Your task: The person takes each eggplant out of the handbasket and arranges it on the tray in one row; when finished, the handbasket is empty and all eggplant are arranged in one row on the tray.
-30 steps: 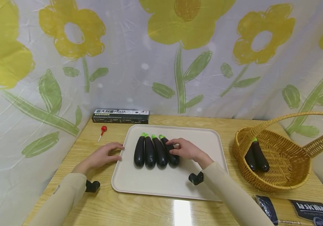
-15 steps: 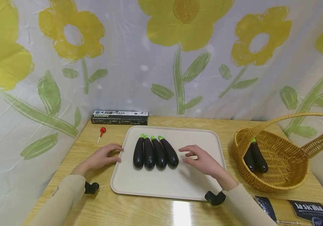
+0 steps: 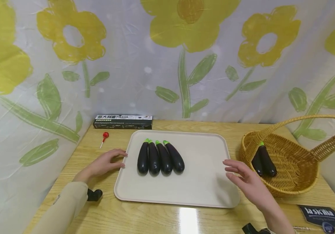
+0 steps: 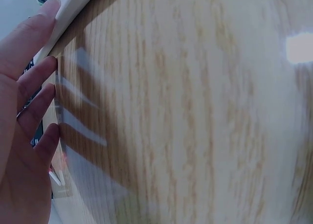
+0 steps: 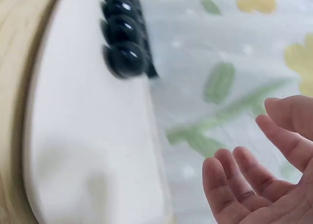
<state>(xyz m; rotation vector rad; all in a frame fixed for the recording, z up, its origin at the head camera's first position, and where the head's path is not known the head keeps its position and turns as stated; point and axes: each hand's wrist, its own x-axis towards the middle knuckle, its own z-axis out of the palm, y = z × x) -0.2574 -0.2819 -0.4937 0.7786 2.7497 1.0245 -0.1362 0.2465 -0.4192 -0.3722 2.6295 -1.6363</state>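
Observation:
Several dark eggplants (image 3: 165,158) with bright green stem ends lie side by side on the left half of a cream tray (image 3: 204,162). My left hand (image 3: 107,163) is at the tray's left rim, fingers relaxed and holding nothing. In the left wrist view its thumb tip overlaps the rim. Over the tray's right edge hovers my right hand (image 3: 250,183), empty, its fingers loosely bent and spread apart, close to the wicker basket (image 3: 293,164). Two more eggplants (image 3: 268,162) lie inside the basket on its left side. The right wrist view shows nothing within the fingers (image 5: 215,185).
A dark pasta box (image 3: 123,122) stands at the back left, with a red lollipop (image 3: 105,135) in front of it. At the front right lies a pasta packet (image 3: 321,215), partly behind the right forearm. A flowered curtain (image 3: 126,81) borders the table's back and sides.
My right hand has left the rightmost eggplant on the tray and moved right, toward the basket, with nothing in it. My left hand has stayed at the tray's left rim.

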